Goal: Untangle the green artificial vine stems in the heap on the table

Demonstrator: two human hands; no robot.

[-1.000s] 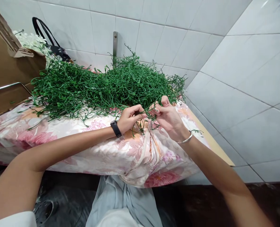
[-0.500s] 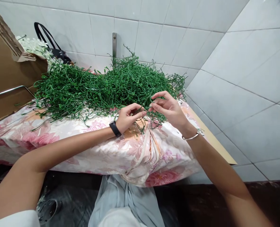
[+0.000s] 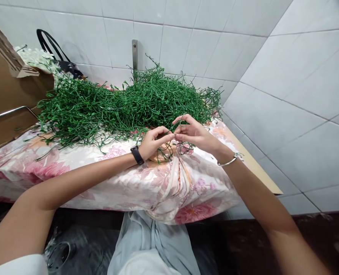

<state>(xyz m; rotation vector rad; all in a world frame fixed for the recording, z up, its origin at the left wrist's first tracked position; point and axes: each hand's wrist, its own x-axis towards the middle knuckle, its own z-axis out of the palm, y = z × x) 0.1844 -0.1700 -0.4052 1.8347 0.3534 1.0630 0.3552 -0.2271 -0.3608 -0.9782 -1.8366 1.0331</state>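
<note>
A big heap of thin green plastic stems (image 3: 123, 105) lies on a table covered with a pink floral cloth (image 3: 80, 168). My left hand (image 3: 154, 141), with a black band on the wrist, pinches a green stem (image 3: 169, 152) at the heap's near edge. Right beside it, fingertips almost touching, my right hand (image 3: 195, 133) pinches the same tangle of stems, its upper fingers curled around a strand. A silver bangle sits on my right wrist.
White tiled walls (image 3: 272, 95) close in behind and to the right of the table. A brown cardboard box (image 3: 6, 88) with white flowers (image 3: 34, 57) and a black bag (image 3: 63, 65) stands at the back left. A metal rail (image 3: 9, 112) runs by the box.
My right hand has lifted and turned, its fingers opening from a tight grip to a loose pinch, and has shifted slightly left toward my left hand. My left hand stays nearly still.
</note>
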